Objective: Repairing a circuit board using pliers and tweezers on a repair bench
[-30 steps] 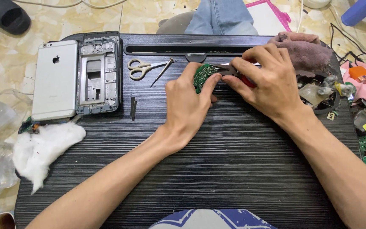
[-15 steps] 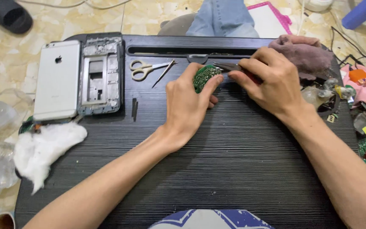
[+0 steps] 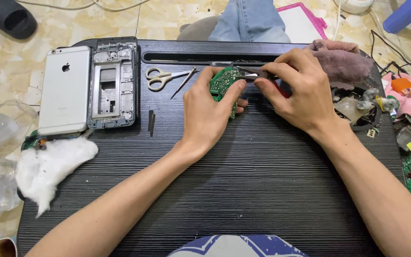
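Change: both hands sit slightly lower on the desk than half a second ago; the board is tilted a little more toward the camera; the rest of the desk is unchanged
Left hand (image 3: 210, 112): closed around the green circuit board (image 3: 223, 82), thumb on its near edge, fingers curled behind it; wrist resting on the desk
Right hand (image 3: 300, 95): fingers pinched shut on a slim metal tool with red handles (image 3: 262, 75); the tool's tip touches the top of the board; whether it is pliers or cutters I cannot tell
Circuit board: held just above the black ribbed lap desk (image 3: 262, 190), at its far middle, near the long slot (image 3: 191, 57)
Left of the hands: small scissors (image 3: 160, 78) and tweezers (image 3: 184, 82) lie side by side; a small dark strip (image 3: 151, 121) lies nearer
Far left: a silver phone (image 3: 65, 95) lies face down, touching a stripped phone frame (image 3: 112, 84) on its right
Near left: a wad of white cotton (image 3: 48, 166) overhangs the desk edge
Far right: a mauve cloth (image 3: 341, 59); beside it a heap of small parts (image 3: 362, 104)
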